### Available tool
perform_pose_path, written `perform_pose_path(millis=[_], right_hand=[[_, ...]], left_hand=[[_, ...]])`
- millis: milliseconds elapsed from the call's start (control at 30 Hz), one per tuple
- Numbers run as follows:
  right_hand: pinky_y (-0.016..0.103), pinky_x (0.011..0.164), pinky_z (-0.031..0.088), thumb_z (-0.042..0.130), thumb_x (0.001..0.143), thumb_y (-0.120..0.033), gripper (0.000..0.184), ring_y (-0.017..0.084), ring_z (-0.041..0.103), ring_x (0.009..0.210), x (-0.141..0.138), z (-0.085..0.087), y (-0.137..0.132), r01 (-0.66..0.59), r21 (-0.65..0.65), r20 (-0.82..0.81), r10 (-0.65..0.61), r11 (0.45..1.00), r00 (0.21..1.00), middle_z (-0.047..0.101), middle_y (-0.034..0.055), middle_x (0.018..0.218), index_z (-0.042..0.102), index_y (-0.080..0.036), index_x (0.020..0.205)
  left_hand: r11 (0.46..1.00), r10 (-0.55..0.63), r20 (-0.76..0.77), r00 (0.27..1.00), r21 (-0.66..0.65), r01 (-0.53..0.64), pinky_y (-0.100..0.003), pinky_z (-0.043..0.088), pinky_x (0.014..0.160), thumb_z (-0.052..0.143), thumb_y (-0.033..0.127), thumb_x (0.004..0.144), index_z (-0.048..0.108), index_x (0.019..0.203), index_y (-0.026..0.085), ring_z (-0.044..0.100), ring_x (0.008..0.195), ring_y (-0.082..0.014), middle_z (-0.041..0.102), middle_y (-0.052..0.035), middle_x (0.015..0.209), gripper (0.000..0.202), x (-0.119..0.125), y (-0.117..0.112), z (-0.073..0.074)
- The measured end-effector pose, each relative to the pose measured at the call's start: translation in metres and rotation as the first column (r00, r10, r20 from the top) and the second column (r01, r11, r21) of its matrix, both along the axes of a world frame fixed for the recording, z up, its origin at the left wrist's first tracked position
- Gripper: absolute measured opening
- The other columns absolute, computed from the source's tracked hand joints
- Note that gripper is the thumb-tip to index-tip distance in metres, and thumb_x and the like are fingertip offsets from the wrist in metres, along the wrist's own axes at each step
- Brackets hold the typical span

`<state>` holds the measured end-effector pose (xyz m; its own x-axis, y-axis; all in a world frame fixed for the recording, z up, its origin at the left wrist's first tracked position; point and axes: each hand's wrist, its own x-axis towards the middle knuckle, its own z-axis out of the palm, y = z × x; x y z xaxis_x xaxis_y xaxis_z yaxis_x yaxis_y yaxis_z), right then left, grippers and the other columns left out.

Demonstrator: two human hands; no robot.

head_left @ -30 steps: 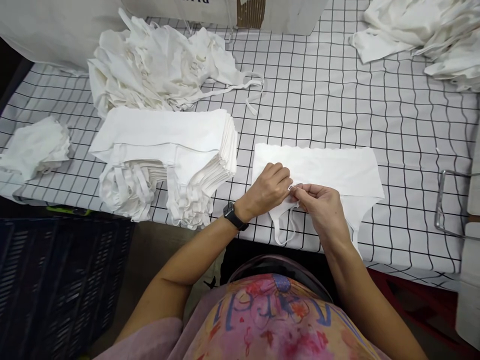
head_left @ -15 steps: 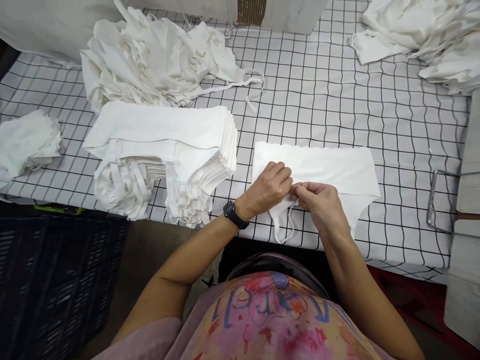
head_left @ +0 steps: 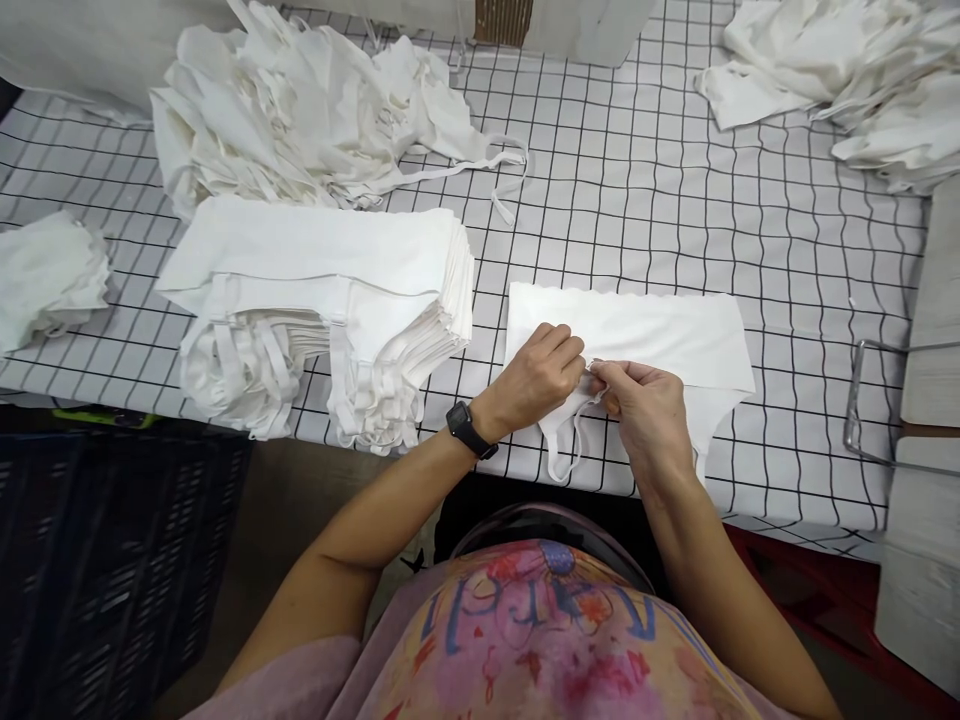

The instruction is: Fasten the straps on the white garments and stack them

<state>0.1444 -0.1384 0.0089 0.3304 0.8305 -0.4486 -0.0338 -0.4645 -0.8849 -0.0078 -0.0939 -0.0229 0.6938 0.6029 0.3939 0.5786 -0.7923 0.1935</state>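
Observation:
A white strappy top lies flat on the checked cloth in front of me, its scalloped hem toward the far side. My left hand rests over its left part, with the fingers curled in and pinching the garment near the base of a thin strap. Close beside it, my right hand pinches the same strap between thumb and forefinger. The fingertips of both hands almost meet, and exactly what lies between them is partly hidden. A loop of the strap hangs toward the table's near edge.
To the left is a neat stack of folded white tops with bundled straps. Behind it sits a loose heap of white garments; another heap is at the far right. A metal wire handle juts in at right. Dark blue crates stand below left.
My right hand has shifted slightly right, and a small gap has opened between the fingertips. The strap loop has moved a little. The whole view has drifted slightly.

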Motion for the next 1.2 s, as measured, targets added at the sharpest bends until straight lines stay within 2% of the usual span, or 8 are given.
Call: perform_pose_path(millis=[267, 433, 633, 733, 800, 933, 1067, 1200], right_hand=[[0.027, 0.044, 0.025, 0.083, 0.072, -0.032, 0.021, 0.007, 0.036, 0.046, -0.001, 0.001, -0.006, 0.027, -0.014, -0.031, -0.028, 1.0, 0.999, 0.064, 0.0019, 0.061, 0.071, -0.016, 0.063], [0.026, 0.041, 0.024, 0.086, 0.073, -0.046, 0.033, 0.007, 0.036, 0.04, 0.001, 0.006, -0.02, -0.132, -0.097, -0.036, 0.129, 0.987, 0.991, 0.061, 0.0002, 0.057, 0.073, -0.016, 0.068], [0.029, 0.049, 0.038, 0.073, 0.087, -0.059, 0.044, 0.013, 0.048, 0.042, 0.01, 0.023, -0.045, -0.337, -0.162, 0.284, 0.371, 0.927, 0.884, 0.06, 0.0016, 0.051, 0.077, -0.018, 0.072], [0.033, 0.065, 0.051, 0.067, 0.094, -0.056, 0.039, 0.019, 0.064, 0.059, 0.031, 0.026, -0.043, -0.193, -0.015, 0.606, 0.162, 0.981, 0.778, 0.069, 0.0046, 0.065, 0.08, -0.02, 0.085], [0.039, 0.081, 0.056, 0.059, 0.1, -0.052, 0.038, 0.027, 0.073, 0.09, 0.051, 0.02, -0.035, -0.148, 0.112, 0.775, 0.007, 0.983, 0.632, 0.078, 0.0116, 0.1, 0.08, -0.021, 0.107], [0.059, 0.12, 0.034, 0.045, 0.105, -0.048, 0.052, 0.035, 0.038, 0.153, 0.096, -0.007, -0.021, -0.309, 0.005, 0.921, 0.116, 0.951, 0.371, 0.045, 0.0152, 0.163, 0.061, -0.021, 0.146], [0.073, 0.123, 0.011, 0.035, 0.108, -0.052, 0.064, 0.037, 0.016, 0.161, 0.112, -0.022, -0.026, -0.275, -0.212, 0.906, 0.294, 0.938, 0.304, 0.021, 0.0144, 0.174, 0.034, -0.022, 0.165], [0.067, 0.127, 0.011, 0.033, 0.11, -0.043, 0.061, 0.032, 0.008, 0.163, 0.079, -0.013, -0.046, -0.475, -0.132, 0.924, 0.282, 0.87, 0.26, 0.016, 0.0109, 0.176, 0.026, -0.023, 0.168]], left_hand=[[0.998, -0.006, -0.033, 0.999, -0.058, 0.004, -0.035, 0.041, 0.078, 0.043, 0.003, 0.102, 0.061, 0.076, 0.014, 0.055, 0.086, -0.0208, 0.06, -0.0064, 0.081, 0.034, 0.004, -0.001, 0.0], [0.999, 0.011, -0.053, 0.999, -0.03, -0.013, -0.036, 0.039, 0.079, 0.04, 0.001, 0.101, 0.063, 0.079, 0.014, 0.057, 0.089, -0.0217, 0.063, -0.0077, 0.086, 0.034, 0.003, -0.002, 0.001], [0.999, 0.033, -0.013, 0.999, -0.028, -0.033, -0.039, 0.04, 0.085, 0.041, -0.002, 0.095, 0.065, 0.092, 0.014, 0.057, 0.094, -0.0232, 0.067, -0.009, 0.097, 0.029, 0.0, -0.005, 0.003], [0.994, 0.101, 0.038, 0.994, -0.05, -0.099, -0.041, 0.041, 0.086, 0.042, -0.005, 0.09, 0.065, 0.099, 0.015, 0.056, 0.096, -0.0243, 0.068, -0.009, 0.1, 0.031, -0.002, -0.005, 0.002], [0.985, 0.17, 0.083, 0.982, -0.053, -0.166, -0.04, 0.042, 0.083, 0.041, -0.008, 0.085, 0.064, 0.096, 0.016, 0.056, 0.094, -0.0244, 0.068, -0.0085, 0.098, 0.035, -0.005, -0.004, 0.001], [0.974, 0.219, 0.114, 0.969, -0.092, -0.209, -0.038, 0.043, 0.077, 0.042, -0.011, 0.077, 0.063, 0.084, 0.018, 0.056, 0.088, -0.0234, 0.068, -0.0074, 0.094, 0.036, -0.009, -0.003, -0.003], [0.953, 0.246, 0.036, 0.969, -0.189, -0.235, -0.038, 0.043, 0.076, 0.044, -0.009, 0.079, 0.061, 0.081, 0.018, 0.057, 0.091, -0.024, 0.069, -0.0071, 0.096, 0.032, -0.012, -0.003, 0.003], [0.931, 0.233, -0.125, 0.964, -0.26, -0.258, -0.039, 0.044, 0.079, 0.045, -0.008, 0.08, 0.063, 0.087, 0.017, 0.057, 0.099, -0.0254, 0.068, -0.0085, 0.107, 0.032, -0.012, -0.005, 0.017]])
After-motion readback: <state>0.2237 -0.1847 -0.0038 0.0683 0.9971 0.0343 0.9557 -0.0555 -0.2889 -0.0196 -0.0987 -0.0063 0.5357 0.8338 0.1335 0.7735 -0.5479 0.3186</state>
